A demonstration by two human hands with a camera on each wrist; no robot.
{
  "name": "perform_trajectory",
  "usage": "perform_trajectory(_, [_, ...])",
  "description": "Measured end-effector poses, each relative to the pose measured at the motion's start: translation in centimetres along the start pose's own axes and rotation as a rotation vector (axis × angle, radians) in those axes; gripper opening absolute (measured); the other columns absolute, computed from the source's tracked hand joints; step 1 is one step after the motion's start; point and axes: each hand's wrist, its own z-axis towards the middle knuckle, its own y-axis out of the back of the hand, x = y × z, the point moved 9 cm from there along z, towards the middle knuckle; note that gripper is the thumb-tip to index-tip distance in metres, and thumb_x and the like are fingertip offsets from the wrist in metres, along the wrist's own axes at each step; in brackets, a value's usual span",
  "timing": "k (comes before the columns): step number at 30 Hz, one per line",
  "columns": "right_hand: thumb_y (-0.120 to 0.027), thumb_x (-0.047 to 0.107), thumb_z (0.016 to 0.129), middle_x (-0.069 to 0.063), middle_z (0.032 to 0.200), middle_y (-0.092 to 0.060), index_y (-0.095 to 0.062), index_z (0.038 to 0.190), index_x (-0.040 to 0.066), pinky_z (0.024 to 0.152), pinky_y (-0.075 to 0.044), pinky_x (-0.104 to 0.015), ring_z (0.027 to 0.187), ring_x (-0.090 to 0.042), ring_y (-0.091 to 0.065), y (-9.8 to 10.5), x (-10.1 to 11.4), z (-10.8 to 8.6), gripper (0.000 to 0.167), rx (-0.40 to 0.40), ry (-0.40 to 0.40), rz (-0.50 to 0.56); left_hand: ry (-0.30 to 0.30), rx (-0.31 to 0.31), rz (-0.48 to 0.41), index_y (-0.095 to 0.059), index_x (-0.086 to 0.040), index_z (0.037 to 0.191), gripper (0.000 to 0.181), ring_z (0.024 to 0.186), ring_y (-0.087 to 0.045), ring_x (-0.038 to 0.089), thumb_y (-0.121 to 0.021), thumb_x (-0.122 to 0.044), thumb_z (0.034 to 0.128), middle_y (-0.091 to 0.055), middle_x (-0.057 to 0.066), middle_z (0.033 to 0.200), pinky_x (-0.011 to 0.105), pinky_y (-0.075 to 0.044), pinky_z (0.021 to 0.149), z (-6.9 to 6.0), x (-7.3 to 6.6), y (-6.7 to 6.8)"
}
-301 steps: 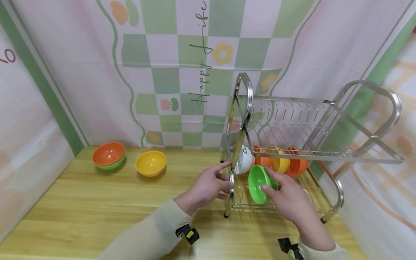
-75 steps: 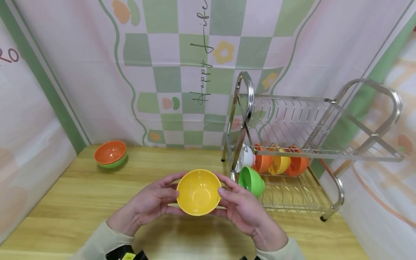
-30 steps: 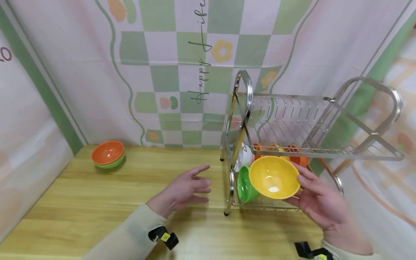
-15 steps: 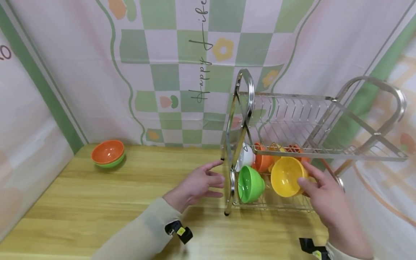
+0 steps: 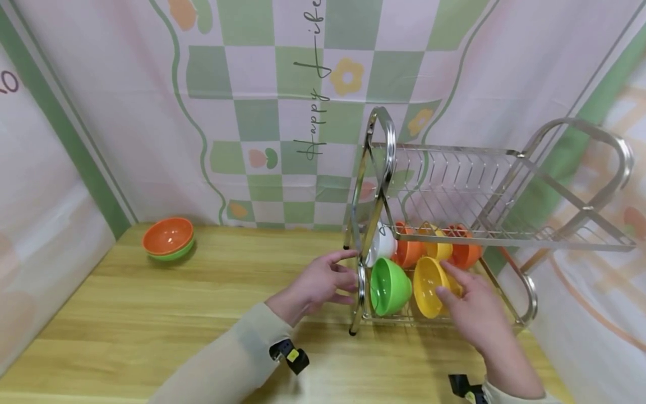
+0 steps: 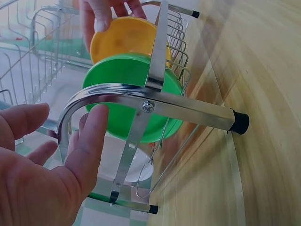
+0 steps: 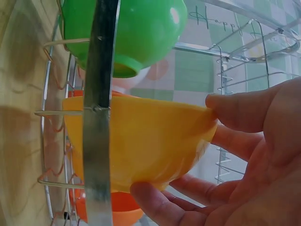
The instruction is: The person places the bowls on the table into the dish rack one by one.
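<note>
My right hand (image 5: 479, 314) holds a yellow bowl (image 5: 428, 289) tipped on its side in the lower tier of a metal dish rack (image 5: 504, 242). In the right wrist view, its thumb and fingers pinch the yellow bowl (image 7: 150, 141) at the rim and base. A green bowl (image 5: 396, 286) stands on its side just left of it, inside the rack's end frame. Beside that frame my left hand (image 5: 323, 283) has its fingers extended against the upright. The left wrist view shows the left hand (image 6: 51, 174) at the curved metal tube, gripping nothing.
Behind, along the lower tier, stand a white bowl (image 5: 384, 247), an orange one (image 5: 407, 253), a yellow one (image 5: 440, 249) and another orange one (image 5: 466, 255). An orange bowl (image 5: 169, 235) sits in a green bowl (image 5: 175, 255) at the wooden table's (image 5: 151, 325) far left.
The yellow bowl came off the table into both hands, then passed to the right hand, which lowered and tilted it into the rack beside the green bowl. The left hand moved to the rack's frame.
</note>
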Motion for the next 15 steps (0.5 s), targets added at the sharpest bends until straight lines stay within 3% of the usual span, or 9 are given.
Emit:
perform_trajectory(2, [-0.056, 0.032, 0.102, -0.039, 0.144, -0.032, -0.034, 0.155, 0.009, 0.082, -0.046, -0.069, 0.113, -0.054, -0.046, -0.2, 0.1, 0.0, 0.062, 0.004, -0.005, 0.0, 0.005, 0.001, -0.003, -0.053, -0.02, 0.144, 0.058, 0.091, -0.065, 0.03, -0.063, 0.004, 0.092, -0.061, 0.016, 0.111, 0.046, -0.06, 0.078, 0.1, 0.1, -0.1])
perform_trajectory(4, [-0.056, 0.034, 0.102, -0.039, 0.148, -0.026, -0.033, 0.156, 0.011, 0.092, -0.031, -0.08, 0.127, -0.062, -0.031, -0.5, 0.1, 0.1, 0.063, 0.015, -0.017, -0.004, 0.006, -0.001, -0.005, -0.053, -0.02, 0.144, 0.059, 0.09, -0.065, 0.029, -0.063, 0.005, 0.0916, -0.06, 0.015, 0.111, 0.047, -0.06, 0.079, 0.2, 0.1, -0.2])
perform_trajectory(7, [-0.057, 0.035, 0.101, -0.039, 0.148, -0.026, -0.033, 0.156, 0.012, 0.094, -0.026, -0.082, 0.129, -0.063, -0.026, -1.0, 0.1, 0.2, 0.064, 0.027, -0.026, -0.016, 0.008, -0.013, -0.009, -0.055, -0.019, 0.142, 0.059, 0.089, -0.065, 0.029, -0.063, 0.008, 0.09, -0.059, 0.015, 0.11, 0.046, -0.06, 0.077, 0.4, 0.2, -0.2])
perform_trajectory(15, [-0.056, 0.038, 0.102, -0.04, 0.145, -0.028, -0.032, 0.157, 0.013, 0.089, -0.033, -0.081, 0.121, -0.064, -0.036, -2.0, 0.7, 0.3, 0.065, 0.034, -0.015, -0.051, 0.002, -0.027, 0.003, -0.057, -0.016, 0.136, 0.056, 0.083, -0.066, 0.029, -0.067, 0.01, 0.0875, -0.06, 0.014, 0.11, 0.045, -0.061, 0.072, 1.0, 0.2, -0.2])
